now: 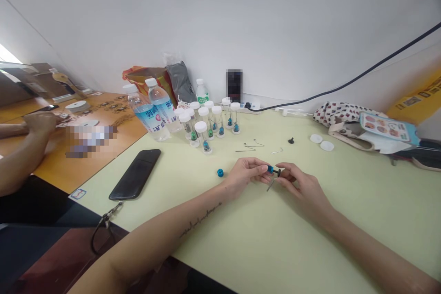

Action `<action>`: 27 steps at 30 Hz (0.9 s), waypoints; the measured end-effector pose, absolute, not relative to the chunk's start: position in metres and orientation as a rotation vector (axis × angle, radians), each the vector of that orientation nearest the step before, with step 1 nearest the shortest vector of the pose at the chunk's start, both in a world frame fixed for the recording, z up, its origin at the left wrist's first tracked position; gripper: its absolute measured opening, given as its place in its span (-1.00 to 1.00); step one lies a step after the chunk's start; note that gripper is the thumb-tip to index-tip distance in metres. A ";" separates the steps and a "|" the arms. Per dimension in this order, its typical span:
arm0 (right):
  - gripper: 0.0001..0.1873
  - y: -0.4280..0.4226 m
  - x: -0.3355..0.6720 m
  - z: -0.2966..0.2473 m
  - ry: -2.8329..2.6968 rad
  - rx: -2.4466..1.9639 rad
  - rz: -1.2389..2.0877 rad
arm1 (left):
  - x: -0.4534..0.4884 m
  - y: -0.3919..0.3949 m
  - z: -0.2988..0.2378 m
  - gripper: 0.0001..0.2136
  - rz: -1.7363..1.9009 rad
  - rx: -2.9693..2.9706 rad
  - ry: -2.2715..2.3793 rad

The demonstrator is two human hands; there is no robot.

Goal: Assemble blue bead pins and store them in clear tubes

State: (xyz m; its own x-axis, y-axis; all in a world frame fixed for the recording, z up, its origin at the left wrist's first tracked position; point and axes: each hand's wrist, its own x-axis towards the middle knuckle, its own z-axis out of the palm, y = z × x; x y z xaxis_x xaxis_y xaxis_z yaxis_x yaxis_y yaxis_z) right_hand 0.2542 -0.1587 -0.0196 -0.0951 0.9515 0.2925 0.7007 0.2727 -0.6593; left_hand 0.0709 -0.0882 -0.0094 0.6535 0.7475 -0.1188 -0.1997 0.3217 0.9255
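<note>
Pinching a small blue-and-black part (273, 170) in the air above a pale green table (347, 243), I am holding its blue end between the thumb and forefinger of my left hand (246, 175), while the curled fingers of my right hand (299, 184) are closing on its black end. A thin metal pin (270, 186) is slanting just below the part, between my hands, though I cannot tell whether it is touching the table. A blue bead (220, 172) is sitting near my left hand, and a black phone (135, 174) is lying farther left. Ahead of me, clear tubes with white caps (203, 131) are standing in a cluster, with small blue or green parts showing inside them, and two water bottles (148, 110) are standing beside them. Bent wires (250, 147), a small black knob (291, 140) and two white caps (321, 142) are lying on the table beyond my hands. A patterned bag (344, 119) is resting at the far right with a sticker card (386, 126) on it. Off to the left, a co-worker's hand (40, 123) is resting on an orange desk (99, 105), apart from my work, beside a blurred object (90, 141).
</note>
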 end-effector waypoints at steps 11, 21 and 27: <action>-0.82 -0.158 0.255 -0.021 -1.879 -1.458 0.468 | 0.071 -0.088 -0.010 -0.67 0.661 1.090 0.603; -0.82 -0.159 0.255 -0.022 -1.851 -1.476 0.457 | 0.071 -0.087 -0.011 -0.68 0.669 1.069 0.596; -0.83 -0.158 0.255 -0.020 -1.856 -1.472 0.449 | 0.071 -0.087 -0.009 -0.66 0.660 1.073 0.604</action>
State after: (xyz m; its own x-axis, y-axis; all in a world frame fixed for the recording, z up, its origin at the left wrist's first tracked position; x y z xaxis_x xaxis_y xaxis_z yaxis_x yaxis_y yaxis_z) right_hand 0.2548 -0.1583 -0.0203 -0.0943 0.9442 0.3155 0.6958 0.2892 -0.6574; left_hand 0.0712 -0.0874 -0.0092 0.6605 0.7402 -0.1257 -0.1907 0.3274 0.9254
